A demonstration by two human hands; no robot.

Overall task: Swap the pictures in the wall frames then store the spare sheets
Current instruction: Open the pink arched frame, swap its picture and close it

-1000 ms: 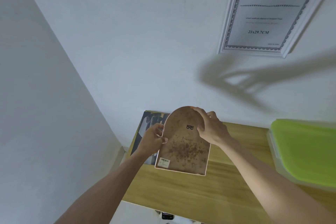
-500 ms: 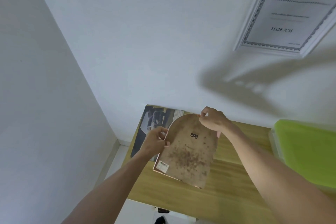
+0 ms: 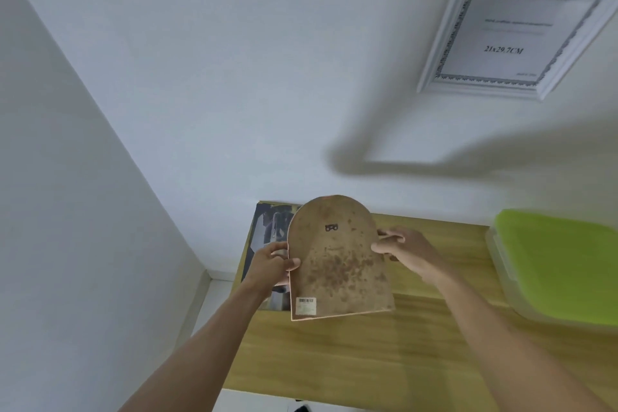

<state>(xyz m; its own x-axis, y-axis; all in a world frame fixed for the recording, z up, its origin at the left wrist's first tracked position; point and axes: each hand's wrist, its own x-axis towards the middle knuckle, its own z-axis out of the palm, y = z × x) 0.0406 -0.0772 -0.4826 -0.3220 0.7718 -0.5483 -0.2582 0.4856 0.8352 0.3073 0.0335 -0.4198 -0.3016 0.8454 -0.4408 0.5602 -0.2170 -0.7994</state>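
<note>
**Frame back held up over the counter**

Frame back (image 3: 337,261), arch-topped and brown, was up in the air above the wooden counter (image 3: 351,354), tilted a touch, its speckled backing board facing the camera. A small black hanger sat near the rounded top and a barcode sticker at the lower left corner. Left hand (image 3: 271,266) gripped the left edge, thumb curled over the board, the other fingers hidden behind it. Right hand (image 3: 401,249) took the right edge, thumb pressed on the board and fingers (image 3: 389,237) curled round the rim, pinching it.

Behind the frame, a dark print (image 3: 267,231) lay flat at the counter's back left corner, partly covered from view by the board and the left hand. Off to the right stood a clear box with a green lid (image 3: 561,264), well apart from both hands. Up on the wall (image 3: 234,77), top right, hung a white A4 frame (image 3: 511,30) with its printed insert sheet showing. Shadows of the arms fell across the wall below it.
</note>
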